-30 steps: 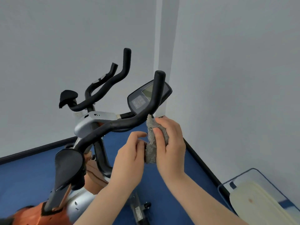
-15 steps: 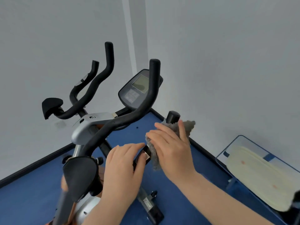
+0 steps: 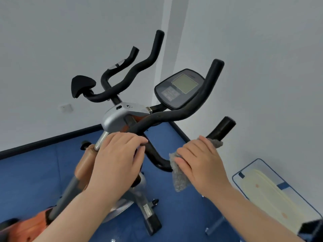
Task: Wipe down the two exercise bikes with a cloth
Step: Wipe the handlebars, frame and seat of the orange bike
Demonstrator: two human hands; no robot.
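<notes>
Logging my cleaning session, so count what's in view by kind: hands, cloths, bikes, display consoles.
hands: 2, left hand and right hand
cloth: 1
exercise bike: 1
display console: 1
Total: 5

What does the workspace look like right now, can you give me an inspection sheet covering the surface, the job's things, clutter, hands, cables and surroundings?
Surface: blue floor, bare where visible.
Job's things: one exercise bike in view, black handlebars, grey console; grey cloth wrapped over the near right handlebar end; second bike not seen.
Clutter: cream board in a blue-edged frame at the right wall.
Hands: left hand rests on the handlebar near the stem; right hand presses the cloth around the bar.
Cables: nothing seen.
Surroundings: white walls meeting in a corner, dark skirting, wall socket.
</notes>
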